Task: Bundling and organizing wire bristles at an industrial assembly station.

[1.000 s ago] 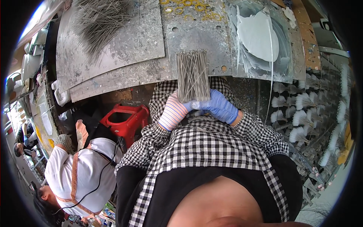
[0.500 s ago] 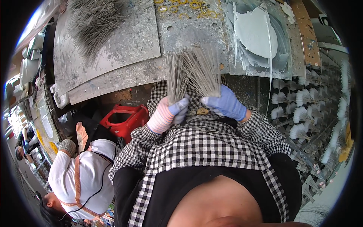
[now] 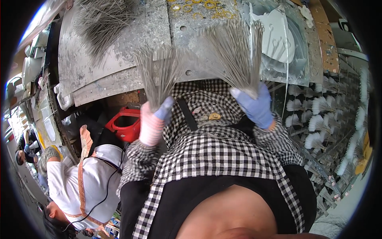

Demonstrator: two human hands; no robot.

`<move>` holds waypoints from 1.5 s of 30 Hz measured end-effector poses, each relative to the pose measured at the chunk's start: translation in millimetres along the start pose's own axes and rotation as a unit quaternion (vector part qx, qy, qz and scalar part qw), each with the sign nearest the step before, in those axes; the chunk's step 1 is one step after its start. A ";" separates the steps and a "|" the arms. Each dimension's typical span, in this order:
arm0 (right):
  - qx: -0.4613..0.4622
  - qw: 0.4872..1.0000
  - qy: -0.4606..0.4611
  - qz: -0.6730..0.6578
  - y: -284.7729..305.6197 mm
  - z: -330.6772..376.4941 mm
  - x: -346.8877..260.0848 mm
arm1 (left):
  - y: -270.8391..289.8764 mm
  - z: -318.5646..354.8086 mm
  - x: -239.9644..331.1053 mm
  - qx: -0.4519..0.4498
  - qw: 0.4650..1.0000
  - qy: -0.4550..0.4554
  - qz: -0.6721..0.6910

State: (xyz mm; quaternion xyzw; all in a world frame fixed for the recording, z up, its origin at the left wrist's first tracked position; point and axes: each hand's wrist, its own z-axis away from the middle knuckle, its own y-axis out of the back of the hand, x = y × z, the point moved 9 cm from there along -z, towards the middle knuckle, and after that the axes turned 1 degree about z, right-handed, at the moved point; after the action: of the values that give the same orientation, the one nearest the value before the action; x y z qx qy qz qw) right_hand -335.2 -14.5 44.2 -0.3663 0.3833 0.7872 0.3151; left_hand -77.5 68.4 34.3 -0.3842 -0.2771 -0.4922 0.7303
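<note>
Bundles of thin grey wire rods fan out: left hand (image 3: 153,121) grips one bundle (image 3: 157,75), right hand (image 3: 256,105) another (image 3: 234,51), above the grey metal surface (image 3: 119,75)'s near edge; firm base grips probably keep rods together.

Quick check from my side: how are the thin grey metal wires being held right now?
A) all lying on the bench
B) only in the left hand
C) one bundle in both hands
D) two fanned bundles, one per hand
D: the left hand grips one fanned bundle of thin grey metal wires, the right hand a second fanned bundle, held apart.

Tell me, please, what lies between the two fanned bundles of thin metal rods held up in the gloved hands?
In the head view, only the scuffed metal tabletop with a bolt hole shows between the left bundle and the right bundle.
</note>
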 end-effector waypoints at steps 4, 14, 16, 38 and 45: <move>0.061 0.978 0.132 -0.146 -8.3 -14.6 -50.0 | -61.4 3.2 -22.6 0.000 0.998 0.023 0.063; 0.066 0.978 0.188 -0.054 -1.0 -2.6 -23.1 | -29.6 -6.4 -31.8 -0.018 1.000 -0.015 0.006; -0.115 0.974 -0.041 -0.191 -57.2 -5.0 27.0 | -57.5 -21.9 -63.9 -0.055 0.996 0.059 0.044; -0.194 0.961 0.016 -0.196 -64.6 7.1 -24.7 | -101.5 3.8 -19.7 -0.187 0.872 -0.208 -0.402; -0.246 0.876 -0.156 -0.384 -103.3 -6.1 49.8 | -88.9 -24.7 -51.0 -0.112 0.914 -0.137 -0.364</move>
State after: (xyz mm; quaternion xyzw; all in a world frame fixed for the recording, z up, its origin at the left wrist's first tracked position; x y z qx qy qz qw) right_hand -279.4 43.6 -37.6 -0.4222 -0.0472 0.7205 0.5481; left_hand -178.2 54.0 6.4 -0.3994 -0.4387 -0.6943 0.4074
